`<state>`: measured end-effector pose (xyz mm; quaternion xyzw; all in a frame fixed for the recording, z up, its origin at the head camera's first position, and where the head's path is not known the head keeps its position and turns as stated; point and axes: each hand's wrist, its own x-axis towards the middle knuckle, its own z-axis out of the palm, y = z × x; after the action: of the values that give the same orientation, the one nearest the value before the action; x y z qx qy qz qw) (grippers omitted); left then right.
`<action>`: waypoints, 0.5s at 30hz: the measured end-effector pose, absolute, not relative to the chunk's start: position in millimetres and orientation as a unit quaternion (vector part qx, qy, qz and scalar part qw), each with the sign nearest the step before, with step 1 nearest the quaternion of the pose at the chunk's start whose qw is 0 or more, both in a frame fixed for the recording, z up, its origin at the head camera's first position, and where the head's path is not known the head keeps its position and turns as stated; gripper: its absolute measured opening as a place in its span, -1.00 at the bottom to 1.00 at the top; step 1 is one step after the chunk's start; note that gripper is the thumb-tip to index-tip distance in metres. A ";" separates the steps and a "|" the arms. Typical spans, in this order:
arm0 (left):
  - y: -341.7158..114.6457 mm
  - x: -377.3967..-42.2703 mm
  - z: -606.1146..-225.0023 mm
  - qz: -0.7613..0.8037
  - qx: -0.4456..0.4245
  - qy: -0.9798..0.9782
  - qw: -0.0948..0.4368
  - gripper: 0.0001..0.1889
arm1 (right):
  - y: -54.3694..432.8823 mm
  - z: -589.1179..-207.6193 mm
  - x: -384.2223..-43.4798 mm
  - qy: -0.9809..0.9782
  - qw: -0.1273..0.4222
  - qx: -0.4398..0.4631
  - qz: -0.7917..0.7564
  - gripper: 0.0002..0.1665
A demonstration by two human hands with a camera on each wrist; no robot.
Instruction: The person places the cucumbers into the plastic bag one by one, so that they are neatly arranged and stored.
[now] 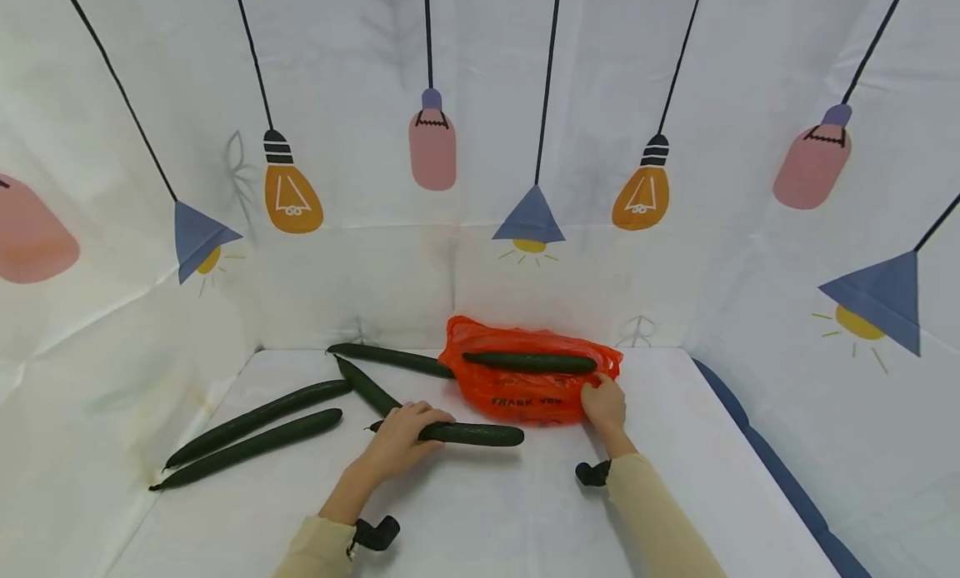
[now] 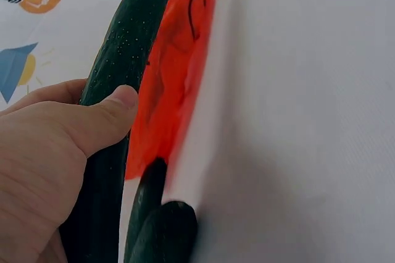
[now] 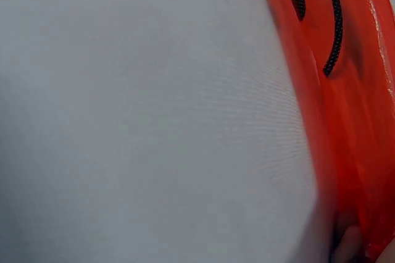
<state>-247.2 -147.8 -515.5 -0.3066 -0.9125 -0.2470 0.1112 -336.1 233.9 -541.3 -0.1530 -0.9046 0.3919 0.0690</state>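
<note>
1. Table (image 1: 487, 511), white; carries all items below.
2. Bag (image 1: 517, 386), red: at the back edge, right of centre.
3. Bag cucumber (image 1: 528, 362): one, within the bag's outline; inside or merely on top, cannot tell. Probably the only one done.
4. Held cucumber (image 1: 476, 435): outside, before the bag; left hand (image 1: 405, 436) has thumb and fingers curled round it. Probably next.
5. Right hand (image 1: 606, 403): fingers bent, pinching the bag's near right corner.
6. Back cucumber (image 1: 390, 358): along the back edge, right end meeting the bag. Apparently left to do.
7. Slanting cucumber (image 1: 363, 385): behind left hand; apparently left.
8. Left pair (image 1: 262, 413): toward the left edge; untouched, apparently left.
</note>
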 end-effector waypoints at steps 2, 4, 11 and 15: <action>-140.8 -248.4 -513.0 -0.248 -0.304 -0.913 0.108 -0.59 | 232.5 -538.3 -334.3 -0.904 0.067 -0.161 0.390 -0.34; -133.1 -251.0 -510.1 -0.249 -0.305 -0.913 0.108 -0.58 | 231.9 -536.6 -333.9 -0.906 0.064 -0.168 0.384 -0.26; -107.4 -262.1 -494.1 -0.251 -0.311 -0.909 0.120 -0.58 | 238.0 -541.9 -341.5 -0.909 0.052 -0.162 0.380 -0.13; -96.1 -267.3 -483.1 -0.239 -0.314 -0.909 0.132 -0.58 | 239.5 -542.2 -339.4 -0.912 0.034 -0.131 0.386 -0.03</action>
<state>-267.3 -96.1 -483.1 -0.3145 -0.9092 -0.2390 0.1317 -339.4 239.5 -542.2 -0.1311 -0.9123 0.3865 0.0338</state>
